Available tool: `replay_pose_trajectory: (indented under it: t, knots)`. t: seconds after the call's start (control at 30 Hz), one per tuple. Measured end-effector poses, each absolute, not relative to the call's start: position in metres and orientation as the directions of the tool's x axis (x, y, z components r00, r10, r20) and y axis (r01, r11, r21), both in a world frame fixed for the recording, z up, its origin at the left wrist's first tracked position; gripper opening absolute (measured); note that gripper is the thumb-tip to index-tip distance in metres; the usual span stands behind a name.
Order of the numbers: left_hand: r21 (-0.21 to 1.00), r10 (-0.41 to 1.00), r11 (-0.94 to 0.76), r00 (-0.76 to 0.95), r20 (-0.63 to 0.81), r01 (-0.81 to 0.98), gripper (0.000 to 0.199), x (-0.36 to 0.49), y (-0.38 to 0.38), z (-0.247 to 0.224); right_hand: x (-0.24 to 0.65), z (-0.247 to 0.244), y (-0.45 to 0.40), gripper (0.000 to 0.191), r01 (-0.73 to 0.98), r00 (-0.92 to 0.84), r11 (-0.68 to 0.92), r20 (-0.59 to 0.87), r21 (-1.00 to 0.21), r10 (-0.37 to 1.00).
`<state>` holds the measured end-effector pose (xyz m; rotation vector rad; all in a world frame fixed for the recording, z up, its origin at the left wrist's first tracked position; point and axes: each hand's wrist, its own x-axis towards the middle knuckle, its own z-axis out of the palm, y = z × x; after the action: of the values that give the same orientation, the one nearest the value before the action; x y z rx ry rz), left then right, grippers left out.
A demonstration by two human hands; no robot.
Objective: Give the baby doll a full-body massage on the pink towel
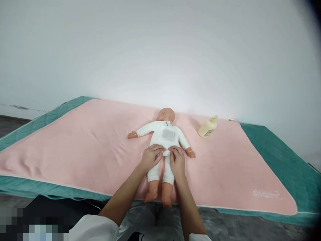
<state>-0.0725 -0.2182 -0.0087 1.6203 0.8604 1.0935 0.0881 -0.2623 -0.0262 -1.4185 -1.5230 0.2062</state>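
Observation:
A baby doll (157, 130) with a white cloth body and plastic head, hands and feet lies stretched out, its feet pointing toward me. It appears to be face down, and a greyish rectangular patch shows on the upper part of its body. Around the doll's hips, my left hand (151, 157) and my right hand (178, 160) face each other. Fingertips of both pinch at white cloth (166, 153) in the middle, just above where the legs part. Whether this cloth is a separate piece or part of the doll's body, I cannot tell.
A pale yellow pump bottle (207, 128) stands to the doll's right. Beneath everything is a pink blanket (225, 167) over a green quilted cover (283, 160). A white wall (160, 50) rises along the far edge. Something dark (60, 207) stands at lower left.

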Motion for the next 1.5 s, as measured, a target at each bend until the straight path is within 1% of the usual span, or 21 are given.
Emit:
replay_pose_trajectory:
  t: [0.07,0.17,0.27,0.43,0.53,0.7,0.83,0.9,1.0,1.1,1.27,1.4,1.5]
  knots:
    - [0.933,0.876,-0.357,0.365,0.314,0.054,0.021,-0.074,-0.219,-0.009,0.087,-0.028,-0.264,0.030,0.663,0.210,0.308,0.564,-0.682,0.798]
    - [0.852,0.814,-0.513,0.377,0.442,0.108,0.029,-0.075,-0.220,-0.011,0.087,-0.029,-0.267,0.030,0.688,0.205,0.317,0.594,-0.652,0.778]
    - [0.794,0.776,-0.591,0.368,0.512,0.143,0.034,-0.076,-0.219,-0.013,0.088,-0.029,-0.268,0.033,0.702,0.164,0.331,0.595,-0.631,0.787]
    - [0.805,0.784,-0.575,0.382,0.490,0.147,0.040,-0.075,-0.218,-0.013,0.089,-0.031,-0.264,0.037,0.701,0.110,0.351,0.581,-0.620,0.807]
    - [0.819,0.796,-0.554,0.384,0.469,0.148,0.038,-0.075,-0.217,-0.011,0.089,-0.032,-0.263,0.039,0.698,0.109,0.341,0.564,-0.630,0.819]
    - [0.809,0.798,-0.559,0.384,0.465,0.182,0.036,-0.073,-0.216,-0.011,0.090,-0.031,-0.260,0.040,0.699,0.099,0.330,0.543,-0.635,0.834]
    - [0.848,0.827,-0.508,0.362,0.430,0.155,0.033,-0.072,-0.215,-0.011,0.090,-0.030,-0.257,0.040,0.710,0.098,0.314,0.530,-0.631,0.842]
    - [0.796,0.804,-0.559,0.387,0.451,0.234,0.032,-0.073,-0.214,-0.012,0.090,-0.030,-0.256,0.040,0.709,0.094,0.315,0.527,-0.631,0.845]
    - [0.622,0.733,-0.674,0.463,0.498,0.398,0.034,-0.073,-0.213,-0.014,0.090,-0.031,-0.255,0.039,0.700,0.092,0.316,0.520,-0.640,0.849]
    - [0.507,0.692,-0.722,0.495,0.525,0.472,0.034,-0.074,-0.212,-0.014,0.092,-0.029,-0.254,0.037,0.686,0.088,0.326,0.520,-0.650,0.850]
    - [0.419,0.669,-0.740,0.517,0.534,0.525,0.045,-0.073,-0.210,-0.005,0.098,-0.016,-0.246,0.033,0.662,0.114,0.373,0.579,-0.650,0.807]
    - [0.366,0.626,-0.777,0.566,0.536,0.512,0.050,-0.071,-0.205,0.003,0.099,-0.010,-0.236,0.035,0.673,0.116,0.393,0.615,-0.626,0.780]
    - [0.352,0.616,-0.785,0.587,0.525,0.509,0.051,-0.071,-0.201,0.004,0.098,-0.012,-0.232,0.034,0.688,0.111,0.394,0.625,-0.609,0.773]
